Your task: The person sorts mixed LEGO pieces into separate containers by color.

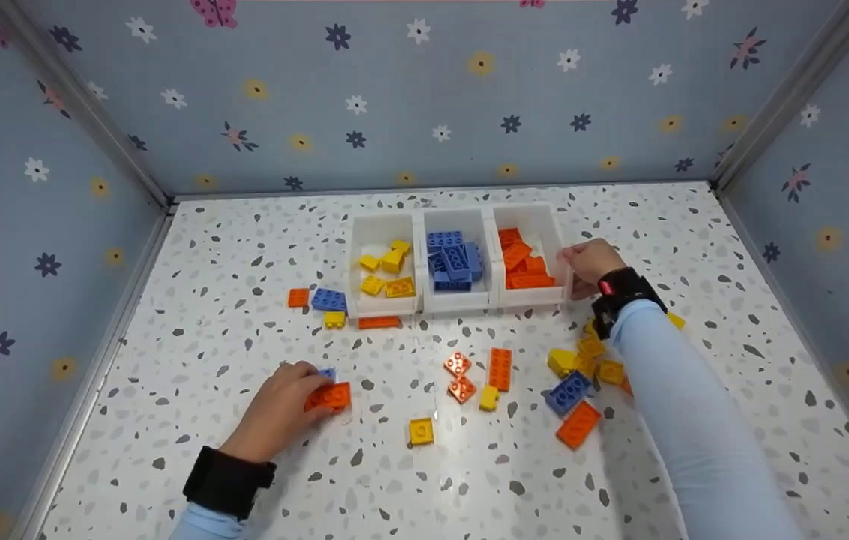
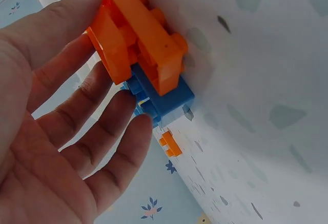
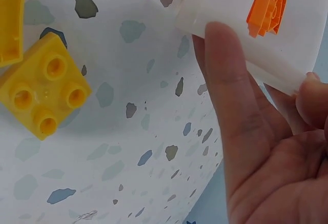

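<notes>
My left hand (image 1: 278, 405) pinches orange toy bricks (image 1: 336, 395), seemingly two, at the table's left. In the left wrist view the thumb presses the orange bricks (image 2: 148, 34), and the other fingers curve behind them. A blue brick (image 2: 171, 98) lies right beside them, mostly covered by the hand in the head view. At the back, my right hand (image 1: 595, 262) grips the right wall of a white tray (image 1: 458, 301) with three compartments. The right wrist view has the thumb at the rim and the fingers along the outer wall. Yellow, blue and orange bricks (image 1: 529, 280) fill separate compartments.
Several mixed bricks lie by the right forearm, including a blue one (image 1: 568, 392) and an orange one (image 1: 578, 424). A yellow brick (image 1: 421, 431) and small orange ones (image 1: 457, 364) lie mid-table. More bricks (image 1: 329, 300) sit by the tray's left end. Patterned panels (image 1: 424, 97) enclose the table.
</notes>
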A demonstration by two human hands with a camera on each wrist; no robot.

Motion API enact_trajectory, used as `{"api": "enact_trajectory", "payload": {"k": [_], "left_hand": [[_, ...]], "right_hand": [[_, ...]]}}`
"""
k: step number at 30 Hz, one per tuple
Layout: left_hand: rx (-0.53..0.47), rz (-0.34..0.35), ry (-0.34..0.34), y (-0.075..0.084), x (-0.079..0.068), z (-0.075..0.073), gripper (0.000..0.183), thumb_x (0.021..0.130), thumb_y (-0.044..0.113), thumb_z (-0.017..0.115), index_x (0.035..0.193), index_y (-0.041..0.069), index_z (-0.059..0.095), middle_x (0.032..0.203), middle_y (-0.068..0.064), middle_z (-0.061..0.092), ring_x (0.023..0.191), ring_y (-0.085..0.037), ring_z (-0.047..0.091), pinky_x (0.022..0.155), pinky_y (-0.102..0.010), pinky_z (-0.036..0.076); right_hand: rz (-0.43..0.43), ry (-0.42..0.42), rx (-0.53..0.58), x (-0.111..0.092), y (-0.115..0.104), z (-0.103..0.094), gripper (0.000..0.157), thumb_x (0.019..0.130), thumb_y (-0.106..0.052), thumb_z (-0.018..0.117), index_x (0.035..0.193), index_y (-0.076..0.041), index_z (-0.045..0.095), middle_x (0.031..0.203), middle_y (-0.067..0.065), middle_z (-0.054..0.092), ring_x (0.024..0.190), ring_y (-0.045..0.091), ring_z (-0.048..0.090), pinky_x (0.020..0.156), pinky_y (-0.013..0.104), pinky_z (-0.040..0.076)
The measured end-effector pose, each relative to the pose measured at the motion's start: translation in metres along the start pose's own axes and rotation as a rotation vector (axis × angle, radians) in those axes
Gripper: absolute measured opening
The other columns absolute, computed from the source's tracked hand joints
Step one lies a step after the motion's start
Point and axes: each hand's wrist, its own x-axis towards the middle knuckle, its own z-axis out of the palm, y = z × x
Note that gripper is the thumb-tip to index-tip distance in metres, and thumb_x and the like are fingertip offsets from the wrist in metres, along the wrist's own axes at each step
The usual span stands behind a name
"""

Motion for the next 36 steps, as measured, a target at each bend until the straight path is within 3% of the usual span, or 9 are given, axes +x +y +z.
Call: {"api": "enact_trajectory", "payload": {"k": [7, 12, 18, 24, 30, 36], "left_hand": [[-0.036, -0.02, -0.05, 0.009, 0.011, -0.004, 0.034, 0.081, 0.02, 0.084, 0.108, 0.006, 0.072, 0.097, -0.002, 0.058, 0.091, -0.022, 0.05, 0.082, -0.038, 0.045], [-0.094, 0.026, -0.055, 0.034, 0.035, -0.014, 0.033, 0.083, 0.017, 0.082, 0.111, 0.007, 0.071, 0.101, -0.001, 0.056, 0.092, -0.02, 0.049, 0.084, -0.036, 0.046], [-0.075, 0.212, -0.038, 0.082, 0.094, -0.019, 0.035, 0.085, 0.024, 0.08, 0.116, 0.008, 0.07, 0.104, -0.001, 0.058, 0.096, -0.017, 0.052, 0.085, -0.031, 0.047], [-0.066, 0.332, -0.043, 0.137, 0.165, -0.013, 0.034, 0.088, 0.026, 0.077, 0.114, 0.007, 0.07, 0.103, -0.004, 0.059, 0.097, -0.02, 0.054, 0.087, -0.03, 0.047], [0.027, 0.36, -0.047, 0.188, 0.228, 0.001, 0.034, 0.089, 0.024, 0.076, 0.117, 0.006, 0.069, 0.11, -0.008, 0.061, 0.104, -0.024, 0.055, 0.093, -0.033, 0.044], [0.189, 0.326, -0.049, 0.217, 0.264, 0.024, 0.027, 0.091, 0.021, 0.074, 0.113, 0.006, 0.071, 0.111, -0.011, 0.062, 0.102, -0.027, 0.056, 0.093, -0.038, 0.046]], "right_hand": [[-0.01, 0.001, -0.012, -0.003, -0.001, 0.0, 0.051, 0.107, -0.03, 0.041, 0.149, -0.001, 0.041, 0.105, 0.024, 0.066, 0.072, 0.023, 0.071, 0.068, 0.037, 0.059], [0.007, 0.009, -0.016, -0.002, -0.001, -0.001, 0.051, 0.107, -0.031, 0.041, 0.149, -0.001, 0.041, 0.117, 0.027, 0.063, 0.072, 0.023, 0.071, 0.069, 0.037, 0.059], [0.026, 0.02, -0.024, 0.001, -0.001, -0.001, 0.05, 0.108, -0.031, 0.04, 0.15, -0.004, 0.041, 0.134, 0.023, 0.055, 0.073, 0.022, 0.07, 0.068, 0.036, 0.059], [0.041, 0.006, -0.004, 0.002, 0.0, -0.001, 0.051, 0.107, -0.032, 0.042, 0.15, -0.005, 0.041, 0.122, 0.024, 0.061, 0.074, 0.021, 0.07, 0.068, 0.035, 0.059], [0.028, 0.013, -0.001, 0.003, 0.001, -0.001, 0.05, 0.107, -0.031, 0.044, 0.148, -0.004, 0.044, 0.119, 0.024, 0.063, 0.071, 0.021, 0.071, 0.07, 0.037, 0.059], [0.002, 0.015, -0.016, 0.005, 0.002, -0.002, 0.047, 0.106, -0.03, 0.046, 0.144, -0.003, 0.049, 0.105, 0.021, 0.066, 0.067, 0.022, 0.071, 0.071, 0.04, 0.059]]}}
